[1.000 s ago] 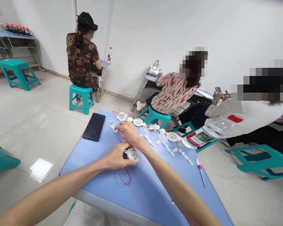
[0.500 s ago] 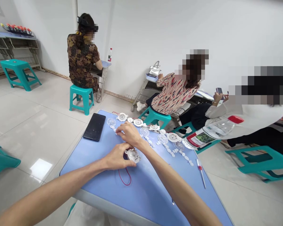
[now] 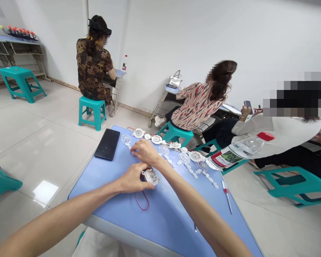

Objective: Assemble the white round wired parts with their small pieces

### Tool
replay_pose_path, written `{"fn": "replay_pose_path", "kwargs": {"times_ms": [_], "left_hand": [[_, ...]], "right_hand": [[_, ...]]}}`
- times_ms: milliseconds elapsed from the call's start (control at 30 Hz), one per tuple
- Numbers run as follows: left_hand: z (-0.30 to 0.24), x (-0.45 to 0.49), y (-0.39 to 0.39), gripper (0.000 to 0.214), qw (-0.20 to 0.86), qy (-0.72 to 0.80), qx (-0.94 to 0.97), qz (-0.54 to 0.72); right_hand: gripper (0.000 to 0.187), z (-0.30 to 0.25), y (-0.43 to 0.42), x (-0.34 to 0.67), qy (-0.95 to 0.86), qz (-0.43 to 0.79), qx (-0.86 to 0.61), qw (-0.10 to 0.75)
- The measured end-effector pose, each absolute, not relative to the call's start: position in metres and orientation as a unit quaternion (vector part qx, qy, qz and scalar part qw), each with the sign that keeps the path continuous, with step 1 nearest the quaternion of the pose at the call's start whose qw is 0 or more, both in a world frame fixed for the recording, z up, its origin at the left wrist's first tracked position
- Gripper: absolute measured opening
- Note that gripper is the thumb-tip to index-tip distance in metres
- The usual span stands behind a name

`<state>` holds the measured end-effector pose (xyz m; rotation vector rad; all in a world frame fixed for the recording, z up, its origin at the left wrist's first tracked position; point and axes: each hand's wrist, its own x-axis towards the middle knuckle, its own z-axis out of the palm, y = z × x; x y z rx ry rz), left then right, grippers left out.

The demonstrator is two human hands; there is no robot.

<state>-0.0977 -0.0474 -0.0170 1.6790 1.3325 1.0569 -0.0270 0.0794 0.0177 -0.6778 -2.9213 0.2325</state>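
Observation:
My left hand [image 3: 133, 178] is closed around a round white plastic assembly [image 3: 151, 177] with a clear, toothed-looking top, holding it low over the desk. A loop of red cord [image 3: 142, 208] trails from under it. Beyond it my right hand [image 3: 144, 151] bends down to the desktop with its fingers drawn together. Whatever lies under those fingertips is too small to make out. Close to them are small white discs [image 3: 127, 144] and a clear round cover [image 3: 126, 138]. Similar white round assemblies [image 3: 138, 133] line the far edge, with clear discs [image 3: 184, 157] in front of them.
On the blue desk [image 3: 171, 217] lie a black phone [image 3: 107, 144] at left and a screwdriver [image 3: 227, 197] at right. A water bottle [image 3: 239, 151] is at the far right corner. Several people sit on teal stools [image 3: 92, 110] beyond the desk.
My right hand has shifted very slightly left at its fingertips. My left hand keeps the same hold on the white assembly.

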Motion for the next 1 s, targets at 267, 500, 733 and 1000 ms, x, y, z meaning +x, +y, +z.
{"fn": "replay_pose_path", "kwargs": {"times_ms": [267,500,733,1000], "left_hand": [[-0.016,-0.098,-0.048,0.050,0.366,0.530,0.651,0.402],[-0.013,-0.099,-0.048,0.049,0.377,0.532,0.643,0.402],[-0.006,-0.100,-0.047,0.050,0.383,0.535,0.630,0.412],[-0.003,-0.100,-0.044,0.042,0.351,0.534,0.651,0.410]], "right_hand": [[0.015,0.017,0.079,-0.025,-0.966,0.125,-0.212,0.075],[0.029,0.025,0.075,-0.018,-0.951,0.196,-0.190,0.147],[0.014,0.021,0.055,0.042,-0.728,0.540,-0.245,0.344],[0.024,0.001,0.021,0.093,-0.586,0.644,-0.313,0.380]]}}
